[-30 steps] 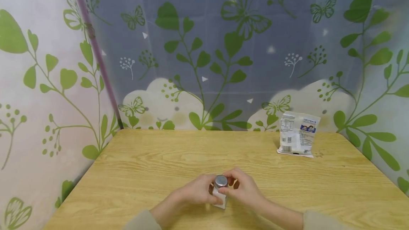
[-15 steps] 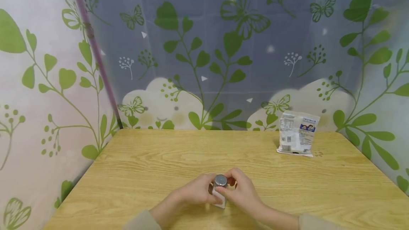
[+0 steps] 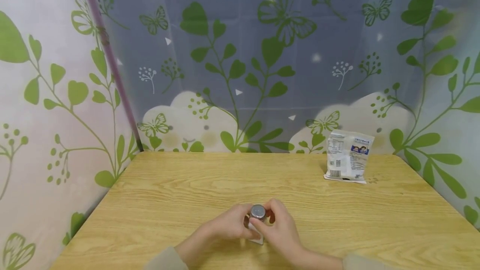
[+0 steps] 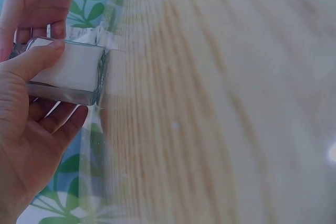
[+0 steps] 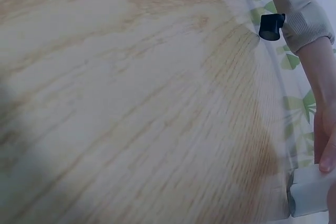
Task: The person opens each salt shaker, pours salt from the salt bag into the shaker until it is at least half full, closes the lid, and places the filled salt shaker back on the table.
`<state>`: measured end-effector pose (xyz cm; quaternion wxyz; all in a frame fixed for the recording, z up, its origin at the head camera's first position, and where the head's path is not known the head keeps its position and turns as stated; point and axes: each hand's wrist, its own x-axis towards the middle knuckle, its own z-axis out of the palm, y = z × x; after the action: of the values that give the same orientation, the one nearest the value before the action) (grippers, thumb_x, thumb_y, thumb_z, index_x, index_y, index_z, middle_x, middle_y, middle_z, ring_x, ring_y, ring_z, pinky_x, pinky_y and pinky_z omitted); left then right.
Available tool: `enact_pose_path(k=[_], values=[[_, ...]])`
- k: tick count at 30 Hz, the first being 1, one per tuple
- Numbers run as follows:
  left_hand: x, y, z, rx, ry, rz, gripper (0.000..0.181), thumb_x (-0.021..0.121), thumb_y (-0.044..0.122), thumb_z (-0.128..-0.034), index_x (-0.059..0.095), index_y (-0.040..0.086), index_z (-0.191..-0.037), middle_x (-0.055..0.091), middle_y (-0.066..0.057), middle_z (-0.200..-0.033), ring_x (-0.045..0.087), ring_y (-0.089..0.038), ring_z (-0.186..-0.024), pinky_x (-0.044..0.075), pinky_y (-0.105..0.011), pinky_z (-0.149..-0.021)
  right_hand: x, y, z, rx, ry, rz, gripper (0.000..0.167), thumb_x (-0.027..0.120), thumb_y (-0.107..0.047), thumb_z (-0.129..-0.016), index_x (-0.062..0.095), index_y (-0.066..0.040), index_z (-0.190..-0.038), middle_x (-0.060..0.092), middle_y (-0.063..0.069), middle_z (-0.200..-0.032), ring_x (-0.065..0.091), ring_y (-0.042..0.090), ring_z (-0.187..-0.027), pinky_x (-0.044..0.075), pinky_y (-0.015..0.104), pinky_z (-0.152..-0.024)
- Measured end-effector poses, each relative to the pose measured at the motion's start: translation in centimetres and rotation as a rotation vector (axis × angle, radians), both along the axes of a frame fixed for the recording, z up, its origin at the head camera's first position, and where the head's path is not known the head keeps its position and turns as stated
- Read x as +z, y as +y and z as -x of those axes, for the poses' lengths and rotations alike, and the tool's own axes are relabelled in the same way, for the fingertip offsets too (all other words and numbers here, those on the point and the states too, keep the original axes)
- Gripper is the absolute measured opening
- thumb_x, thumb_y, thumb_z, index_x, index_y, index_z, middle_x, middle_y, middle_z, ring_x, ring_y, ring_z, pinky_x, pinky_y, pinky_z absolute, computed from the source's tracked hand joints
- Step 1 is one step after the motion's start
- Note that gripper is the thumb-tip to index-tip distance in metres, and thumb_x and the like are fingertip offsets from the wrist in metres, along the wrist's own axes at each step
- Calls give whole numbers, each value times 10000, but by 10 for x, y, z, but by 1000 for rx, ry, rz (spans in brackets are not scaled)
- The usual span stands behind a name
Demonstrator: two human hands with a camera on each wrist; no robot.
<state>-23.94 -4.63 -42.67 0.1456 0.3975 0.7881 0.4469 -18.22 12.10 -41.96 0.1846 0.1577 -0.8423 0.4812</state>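
Observation:
A small square glass shaker with white contents stands upright near the front of the table in the head view. Its round metal cap faces up. My left hand grips the glass body from the left, with the thumb across the near face in the left wrist view, where the shaker shows clear walls. From the right, my right hand pinches the cap between thumb and fingers. The right wrist view catches only part of the shaker and my left hand.
A white printed packet stands at the back right of the wooden table. Patterned cloth with leaves and butterflies hangs behind the table and along its sides.
My right hand has turned at the cap, its thumb shifting left across the front and its wrist swinging left. My left hand keeps its grip on the shaker, which stays in place.

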Motion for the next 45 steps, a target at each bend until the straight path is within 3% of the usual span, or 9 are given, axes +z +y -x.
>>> enact_pose_path(k=[4, 10, 13, 19, 26, 37, 42, 45], values=[[0, 0, 0, -1, 0, 2, 405, 753, 152, -743, 600, 148, -1117, 599, 122, -1042, 547, -33, -924, 459, -229, -787, 0, 0, 0, -12, -12, -5, 244, 766, -254, -757, 558, -179, -860, 472, -103, -791, 447, 110, -700, 379, 222, -610], [0, -1, -2, -6, -14, 14, 386, 735, 161, -749, 591, 145, -1107, 590, 120, -997, 548, -41, -903, 462, -231, -785, 4, 6, 0, -14, -209, -42, 399, 775, -367, -725, 527, -127, -925, 473, -28, -840, 427, 155, -732, 362, 234, -574], [0, -1, -2, -5, -14, 14, 375, 729, 162, -751, 585, 141, -1096, 591, 117, -1002, 556, -41, -899, 463, -230, -784, 6, 8, 0, 9, -253, -32, 516, 784, -378, -712, 520, -83, -1042, 468, -12, -886, 424, 163, -770, 362, 237, -576], [0, -1, 0, 2, -16, 9, 335, 744, 138, -750, 591, 139, -1048, 592, 110, -972, 559, -42, -884, 466, -228, -774, 4, 12, 5, 122, -121, -50, 611, 757, -283, -767, 499, -13, -1250, 468, -40, -936, 430, 175, -822, 371, 234, -629], [0, -1, 0, 0, -8, 29, 382, 731, 170, -756, 583, 156, -1108, 584, 117, -975, 545, -41, -855, 470, -227, -744, -1, 15, 10, 184, 1, -86, 340, 713, -256, -806, 636, -93, -1095, 490, -101, -921, 468, 99, -804, 425, 264, -627], [1, -1, 0, 11, -22, 19, 379, 741, 158, -741, 592, 150, -1089, 592, 115, -991, 549, -48, -886, 468, -231, -759, -4, 8, 12, 78, -30, 2, 248, 799, -220, -708, 614, -217, -872, 463, -106, -812, 458, 158, -748, 386, 238, -642], [1, -1, 0, -2, -26, 6, 362, 742, 144, -751, 600, 144, -1085, 599, 113, -1030, 547, -44, -930, 460, -232, -785, -6, 3, 11, 55, -8, 28, 256, 802, -212, -701, 592, -195, -847, 453, -97, -800, 438, 163, -732, 366, 236, -640], [1, -1, 0, -9, -15, 6, 362, 741, 151, -754, 600, 140, -1087, 601, 110, -1037, 546, -43, -947, 458, -232, -796, -6, 2, 10, 51, -37, 31, 273, 799, -219, -704, 582, -173, -862, 463, -89, -814, 442, 164, -741, 366, 234, -648]])
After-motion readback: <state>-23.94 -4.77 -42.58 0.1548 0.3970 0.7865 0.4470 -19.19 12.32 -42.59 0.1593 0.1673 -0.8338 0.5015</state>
